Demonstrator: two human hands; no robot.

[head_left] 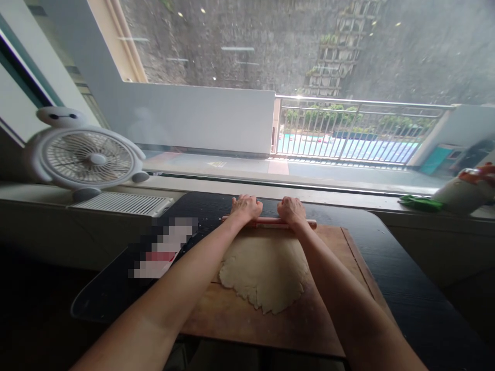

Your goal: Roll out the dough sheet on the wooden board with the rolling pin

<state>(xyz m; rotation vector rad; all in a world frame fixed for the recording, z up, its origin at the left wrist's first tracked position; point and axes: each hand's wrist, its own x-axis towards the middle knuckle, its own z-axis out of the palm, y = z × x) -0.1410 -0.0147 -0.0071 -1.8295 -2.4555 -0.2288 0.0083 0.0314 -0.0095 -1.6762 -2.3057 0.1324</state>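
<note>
A wooden rolling pin (pixel 270 221) lies crosswise at the far edge of a flattened sheet of dough (pixel 266 268). Toward its left end, my left hand (pixel 246 207) is closed over it. My right hand (pixel 293 210) is closed over the pin nearer its right end, and the fingertips of both hands are partly hidden. The pale dough has a ragged, cracked near edge and rests on a wooden board (pixel 247 330). My two forearms reach across the board and cover parts of it.
Under the board is a black table (pixel 390 257). A blurred-out packet (pixel 166 252) lies at its left. A white fan (pixel 96 159) stands on the sill at left, beside a vent grille. On the right sill sit a green cloth (pixel 419 203) and a pale container (pixel 462 193). A window rises behind.
</note>
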